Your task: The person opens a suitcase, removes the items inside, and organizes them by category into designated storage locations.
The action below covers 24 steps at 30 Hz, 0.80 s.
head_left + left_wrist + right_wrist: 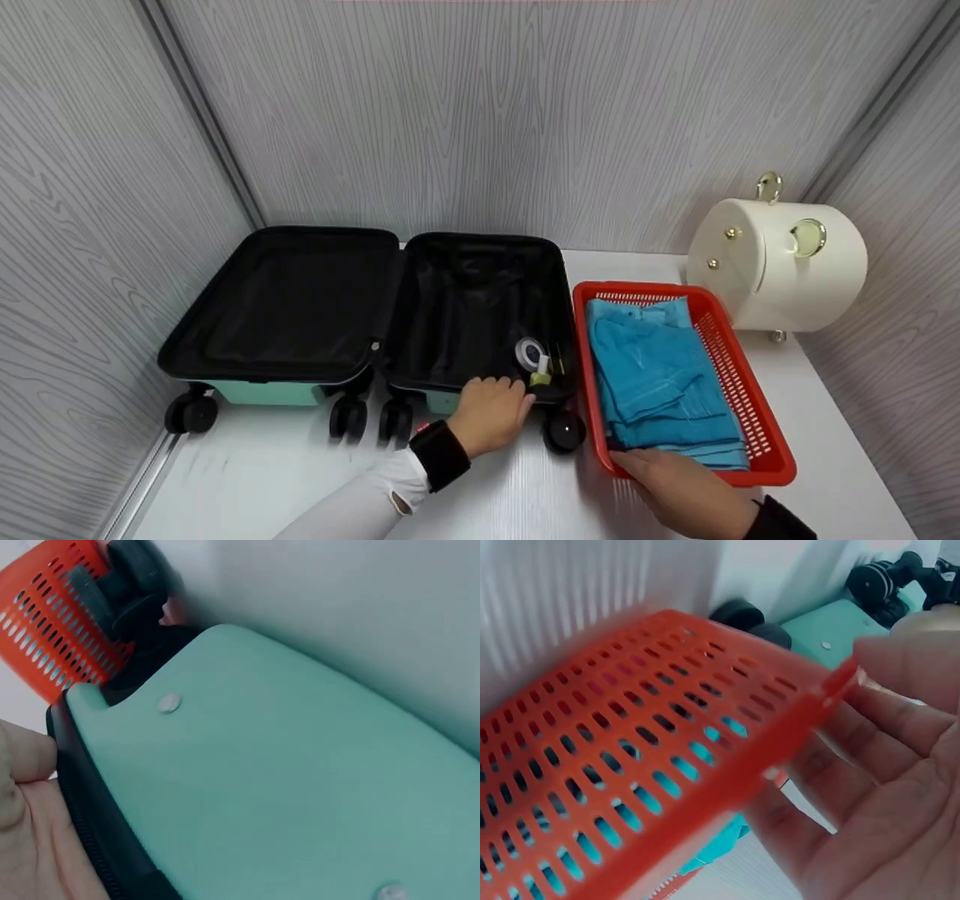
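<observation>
A mint-green suitcase (pixel 266 393) with black lining lies unfolded in two halves. My left hand (pixel 489 411) grips the front rim of its right half, fingers over the edge; the left wrist view shows the thumb against the black zipper rim (pixel 84 817). Beyond these fingers, inside that half, lie a round white-rimmed container (pixel 529 351), a small yellow-green bottle with a white cap (pixel 540 375) and a slim dark item. My right hand (pixel 686 487) holds the front rim of a red plastic basket (pixel 776 461), thumb on top. Folded blue clothes (pixel 652 375) fill the basket.
A cream cylindrical case (pixel 810 274) with gold-coloured fittings lies behind the basket at the right. Black wheels (pixel 564 431) stick out from the suitcase's front. Grey wood-grain panels (pixel 465 112) enclose the white tabletop (pixel 525 495) at the back and both sides.
</observation>
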{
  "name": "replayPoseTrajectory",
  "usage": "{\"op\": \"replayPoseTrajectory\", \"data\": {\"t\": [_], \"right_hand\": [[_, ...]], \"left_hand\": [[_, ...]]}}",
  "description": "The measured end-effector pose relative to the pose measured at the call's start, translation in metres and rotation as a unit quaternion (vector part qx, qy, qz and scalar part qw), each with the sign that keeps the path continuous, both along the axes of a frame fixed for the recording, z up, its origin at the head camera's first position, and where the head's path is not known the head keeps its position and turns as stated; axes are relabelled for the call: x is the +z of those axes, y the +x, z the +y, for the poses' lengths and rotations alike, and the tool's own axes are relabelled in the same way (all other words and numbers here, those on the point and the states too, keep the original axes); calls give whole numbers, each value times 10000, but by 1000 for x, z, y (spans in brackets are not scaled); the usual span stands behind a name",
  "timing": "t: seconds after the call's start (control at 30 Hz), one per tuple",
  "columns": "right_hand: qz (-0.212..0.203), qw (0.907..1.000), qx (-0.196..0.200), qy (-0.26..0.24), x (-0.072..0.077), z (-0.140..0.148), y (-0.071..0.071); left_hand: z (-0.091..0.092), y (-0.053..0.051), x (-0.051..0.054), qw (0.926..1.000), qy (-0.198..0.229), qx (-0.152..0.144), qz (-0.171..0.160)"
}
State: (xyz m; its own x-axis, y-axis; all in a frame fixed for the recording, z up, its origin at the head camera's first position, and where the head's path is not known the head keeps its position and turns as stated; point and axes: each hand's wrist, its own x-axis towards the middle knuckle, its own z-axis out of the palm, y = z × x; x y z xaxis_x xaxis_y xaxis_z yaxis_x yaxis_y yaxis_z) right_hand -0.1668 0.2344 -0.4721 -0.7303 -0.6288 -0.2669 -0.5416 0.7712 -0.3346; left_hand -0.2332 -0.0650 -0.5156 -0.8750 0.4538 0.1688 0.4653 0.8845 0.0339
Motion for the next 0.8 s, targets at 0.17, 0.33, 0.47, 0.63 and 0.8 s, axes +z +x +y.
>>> {"op": "replayPoseTrajectory", "data": {"t": [0.17,0.33,0.47,0.63,0.8], "right_hand": [[169,9995,-184,187,-7,0,7],[461,9987,18,211,-12,4,8],[883,9959,136,158,-13,7,-1],[1491,9887,143,-64,-18,9,-18],[1912,9811,108,-275,-22,3,-40]], "left_hand": [[0,1,-3,9997,18,-38,255],[-1,1,-5,9990,107,-108,409],[-1,1,-4,9984,112,-90,546],[1,2,-7,9979,119,-76,635],[1,4,-8,9973,103,-36,732]]}}
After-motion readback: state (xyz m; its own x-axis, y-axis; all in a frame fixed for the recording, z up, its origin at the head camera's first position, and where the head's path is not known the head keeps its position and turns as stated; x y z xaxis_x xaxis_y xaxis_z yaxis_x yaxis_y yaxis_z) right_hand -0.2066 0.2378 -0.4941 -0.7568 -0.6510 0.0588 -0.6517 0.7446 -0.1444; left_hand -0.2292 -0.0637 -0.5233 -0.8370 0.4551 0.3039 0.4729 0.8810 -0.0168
